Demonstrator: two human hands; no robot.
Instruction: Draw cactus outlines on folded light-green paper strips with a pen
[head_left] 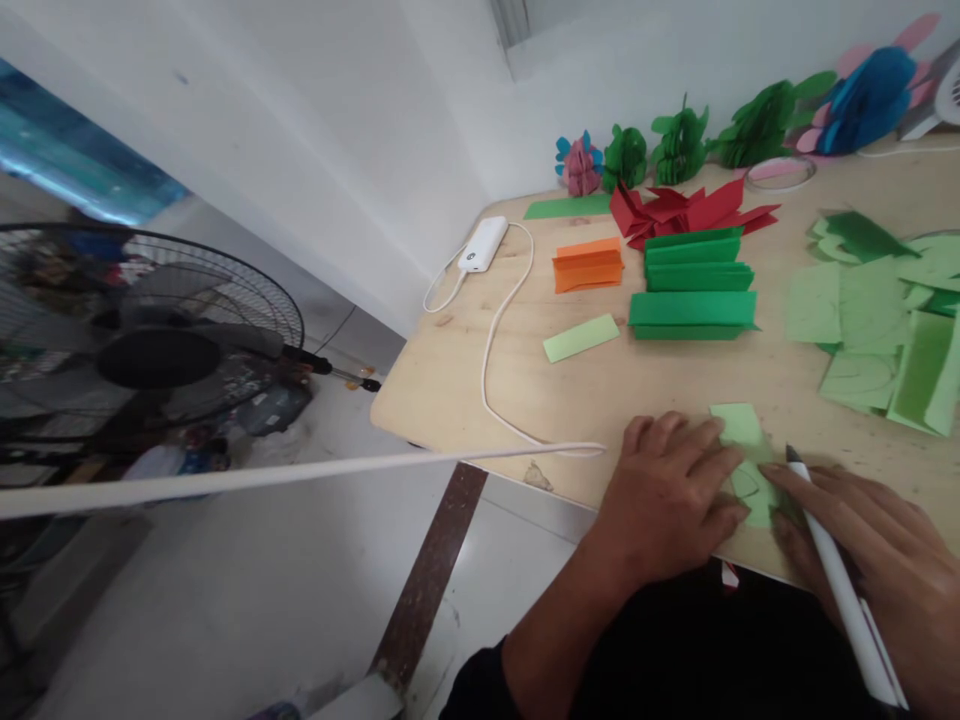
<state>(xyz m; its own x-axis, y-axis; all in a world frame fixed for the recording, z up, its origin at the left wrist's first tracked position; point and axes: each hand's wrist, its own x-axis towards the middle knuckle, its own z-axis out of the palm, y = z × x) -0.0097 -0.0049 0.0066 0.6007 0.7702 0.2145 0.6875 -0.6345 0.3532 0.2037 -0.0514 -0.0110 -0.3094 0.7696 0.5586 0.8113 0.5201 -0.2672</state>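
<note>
A light green paper strip (750,480) with a drawn curved outline lies at the table's front edge. My left hand (667,495) rests flat with its fingers apart, fingertips on the strip's left side. On the strip's right side is my right hand (877,550), which holds a white pen (840,580), its dark tip pointing up and away from the paper. Another light green strip (581,338) lies farther left. Folded green papers (694,310) and a folded orange paper (589,266) stand behind it.
Light green cut pieces (870,310) cover the table's right side. Red folded paper (690,212) and paper figures (680,140) are at the back. A white power bank (486,243) trails a cable (489,350) across the wooden table (427,390). A fan (157,350) stands left.
</note>
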